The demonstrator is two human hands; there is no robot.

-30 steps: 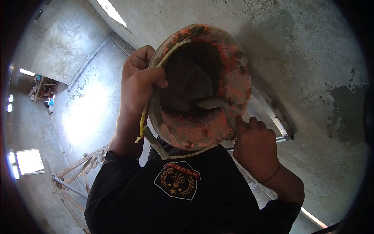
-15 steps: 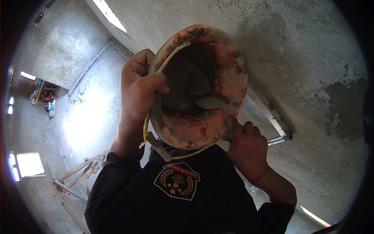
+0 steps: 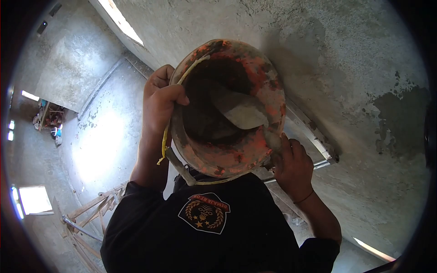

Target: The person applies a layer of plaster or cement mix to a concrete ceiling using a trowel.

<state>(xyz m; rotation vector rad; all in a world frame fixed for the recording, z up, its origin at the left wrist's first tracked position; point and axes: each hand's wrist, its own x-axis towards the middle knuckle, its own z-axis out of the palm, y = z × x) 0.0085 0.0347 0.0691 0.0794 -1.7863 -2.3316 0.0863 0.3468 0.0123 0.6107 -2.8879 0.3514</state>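
Note:
An orange bucket [image 3: 255, 68] caked with grey mortar is held up in front of my chest, its mouth facing me. My left hand [image 3: 159, 98] is closed on its left rim, thumb over the edge. Beside that thumb runs a yellow cord handle [image 3: 165, 141] with a grey tube grip [image 3: 180, 169] hanging below the bucket. Inside lies dark wet mortar [image 3: 205, 109]. My right hand [image 3: 295, 168] is closed round the handle of a trowel [image 3: 246, 116] at the lower right rim. The blade reaches into the bucket, its face partly smeared grey.
A rough plastered wall [image 3: 327, 104] with damp patches rises close on the right. A window frame [image 3: 314, 136] is partly hidden behind the bucket. Wooden scaffolding [image 3: 93, 209] stands lower left, and a pile of items [image 3: 50, 116] lies farther off.
The trowel blade has turned and shows more of its lighter face inside the bucket. The bucket has shifted slightly down and left, and my right hand slightly down.

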